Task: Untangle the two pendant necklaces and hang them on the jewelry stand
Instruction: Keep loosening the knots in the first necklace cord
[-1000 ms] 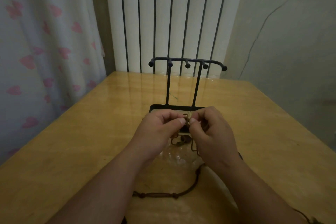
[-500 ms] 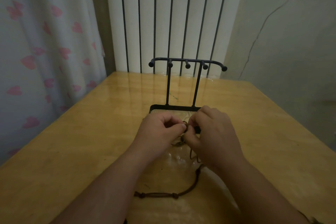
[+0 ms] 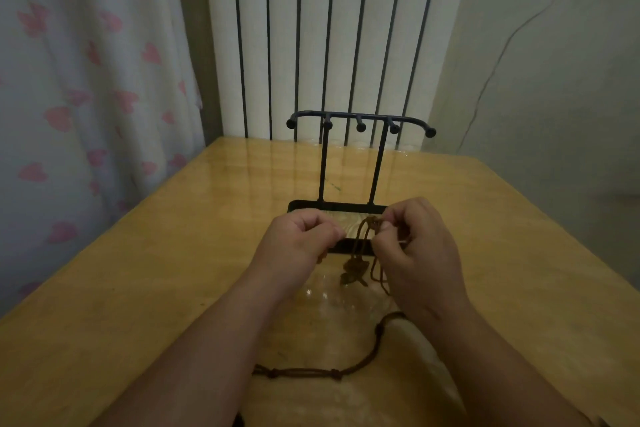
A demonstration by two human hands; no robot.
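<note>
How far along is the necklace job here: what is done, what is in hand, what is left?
Done: nothing; the jewelry stand hooks are bare. In hand: the right hand pinches the brown cords, a tangled clump dangling below; the left hand is curled beside them, its hold unclear. Left: untangling the cords and hanging both on the stand.

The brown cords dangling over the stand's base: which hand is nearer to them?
Right. The right hand pinches the brown cords at their top. The left hand sits apart to their left, fingers curled.
</note>
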